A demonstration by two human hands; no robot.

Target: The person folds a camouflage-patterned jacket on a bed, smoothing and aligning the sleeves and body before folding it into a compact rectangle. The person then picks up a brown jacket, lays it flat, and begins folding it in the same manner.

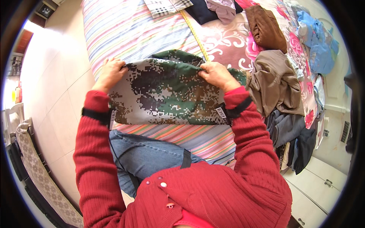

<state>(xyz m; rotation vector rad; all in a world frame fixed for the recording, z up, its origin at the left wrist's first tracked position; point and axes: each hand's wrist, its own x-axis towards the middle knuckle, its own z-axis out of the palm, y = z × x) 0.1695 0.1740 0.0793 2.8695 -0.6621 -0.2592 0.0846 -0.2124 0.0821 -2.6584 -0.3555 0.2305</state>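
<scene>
A digital-camouflage garment (171, 94) in green, brown, grey and black lies across the striped bed cover (119, 31) in front of me. My left hand (110, 72) pinches its upper left corner, with the fingers curled over the edge. Its upper edge is also gripped by my right hand (216, 74), farther right. Between the hands a fold of the same cloth bulges up behind the edge. The near edge of the garment lies close to my jeans-covered leg. Both wrists carry black straps with small devices.
A brown folded garment (266, 28), a taupe garment (275, 79) and dark grey trousers (286, 128) lie to the right. Checked cloth (162, 7) and a mauve garment (222, 10) are at the far side. Tiled floor (57, 82) borders the bed on the left; white cabinets (313, 182) stand at the lower right.
</scene>
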